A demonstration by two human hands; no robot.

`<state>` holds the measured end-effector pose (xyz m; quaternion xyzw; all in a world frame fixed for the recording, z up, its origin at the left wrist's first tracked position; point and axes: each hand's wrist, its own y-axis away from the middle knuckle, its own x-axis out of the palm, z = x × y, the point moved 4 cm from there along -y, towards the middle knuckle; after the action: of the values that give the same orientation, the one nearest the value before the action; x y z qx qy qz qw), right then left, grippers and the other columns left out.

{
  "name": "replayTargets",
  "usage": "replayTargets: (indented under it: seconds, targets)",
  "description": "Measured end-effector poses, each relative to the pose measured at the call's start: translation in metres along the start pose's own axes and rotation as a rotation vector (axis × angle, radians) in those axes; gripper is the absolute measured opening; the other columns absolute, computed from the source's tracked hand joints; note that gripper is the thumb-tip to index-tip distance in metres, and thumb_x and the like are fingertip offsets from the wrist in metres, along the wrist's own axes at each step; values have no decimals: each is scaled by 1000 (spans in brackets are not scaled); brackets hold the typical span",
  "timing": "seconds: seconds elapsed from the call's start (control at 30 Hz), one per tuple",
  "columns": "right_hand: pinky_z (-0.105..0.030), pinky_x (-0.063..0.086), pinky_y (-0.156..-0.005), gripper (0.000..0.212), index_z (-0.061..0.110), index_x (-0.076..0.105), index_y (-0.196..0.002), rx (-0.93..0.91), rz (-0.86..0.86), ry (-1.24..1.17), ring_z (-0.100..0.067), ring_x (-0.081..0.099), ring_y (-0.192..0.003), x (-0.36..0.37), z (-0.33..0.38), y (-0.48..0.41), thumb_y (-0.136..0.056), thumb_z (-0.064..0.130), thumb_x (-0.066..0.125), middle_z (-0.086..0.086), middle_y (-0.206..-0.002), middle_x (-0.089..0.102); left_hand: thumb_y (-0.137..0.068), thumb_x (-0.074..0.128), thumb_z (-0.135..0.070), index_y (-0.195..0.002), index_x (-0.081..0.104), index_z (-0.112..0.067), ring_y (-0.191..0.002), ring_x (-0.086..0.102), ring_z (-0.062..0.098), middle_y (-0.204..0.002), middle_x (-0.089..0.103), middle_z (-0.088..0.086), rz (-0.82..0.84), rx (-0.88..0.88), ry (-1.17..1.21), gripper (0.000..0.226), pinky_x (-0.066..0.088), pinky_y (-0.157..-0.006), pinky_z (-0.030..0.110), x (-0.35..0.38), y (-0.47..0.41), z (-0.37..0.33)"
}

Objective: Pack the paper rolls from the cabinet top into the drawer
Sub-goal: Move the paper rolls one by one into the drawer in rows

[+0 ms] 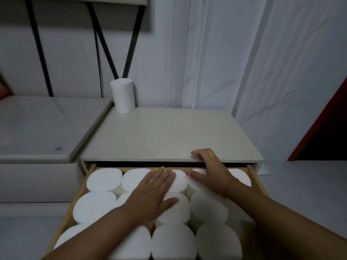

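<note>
The wooden drawer (258, 180) stands pulled out below the beige cabinet top (161, 136), packed with several upright white paper rolls (104, 179). My left hand (154, 190) lies flat, fingers spread, on the roll tops in the middle of the drawer. My right hand (210, 171) rests at the drawer's back: its thumb touches the cabinet top's front edge and its fingers press on a back-row roll (242, 177). One wrapped white roll (123, 96) stands upright alone at the far left corner of the cabinet top.
A grey padded bed (37, 126) adjoins the cabinet on the left. White marble-pattern wall panels (225, 62) rise behind. A dark doorway with a red frame (323, 128) is at the right, above pale floor (300, 184).
</note>
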<state>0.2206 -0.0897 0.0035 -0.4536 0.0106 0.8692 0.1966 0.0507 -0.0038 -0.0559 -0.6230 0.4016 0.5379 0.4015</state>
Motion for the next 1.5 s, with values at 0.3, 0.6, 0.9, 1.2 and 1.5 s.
replayTargets:
  seconds: [0.3, 0.6, 0.9, 1.2, 1.5]
  targets:
    - [-33, 37, -106, 57, 22, 40, -130, -45, -40, -90, -18, 43, -122, 44, 62, -116, -82, 41, 64, -2, -133, 39, -84, 7, -70, -141, -20, -37, -137, -27, -3, -148, -22, -21, -117, -205, 67, 72, -24, -107, 16, -48, 22, 93]
    - [-39, 30, -109, 76, 20, 28, -141, -79, -78, -4, -29, 34, -131, 74, 101, -238, -80, 41, 67, -12, -142, 32, -81, 0, -76, -145, -16, -38, -134, -31, -5, -152, -20, -21, -132, -210, 105, 76, -30, -102, 13, -38, 21, 124]
    - [-46, 28, -107, 86, 27, 14, -146, -104, -127, 106, -33, 28, -131, 95, 122, -333, -79, 45, 65, -12, -144, 23, -72, -12, -80, -147, -15, -38, -135, -32, -5, -153, -24, -23, -95, -225, 151, 85, -23, -111, 21, -43, 16, 143]
    - [-44, 24, -110, 76, 28, 25, -141, -93, -181, 132, -32, 25, -133, 99, 130, -381, -78, 44, 65, -10, -148, 18, -79, -2, -73, -147, -14, -37, -136, -32, -3, -151, -26, -22, -101, -264, 118, 78, -19, -114, 26, -39, 13, 163]
    - [-41, 45, -92, 56, 22, 33, -100, -181, -122, -85, -27, 41, -112, 77, 137, -397, -69, 44, 74, -2, -119, 41, -73, -16, -77, -145, -17, -38, -134, -33, -6, -150, -27, -24, -90, -268, 156, 82, -20, -113, 24, -39, 11, 169]
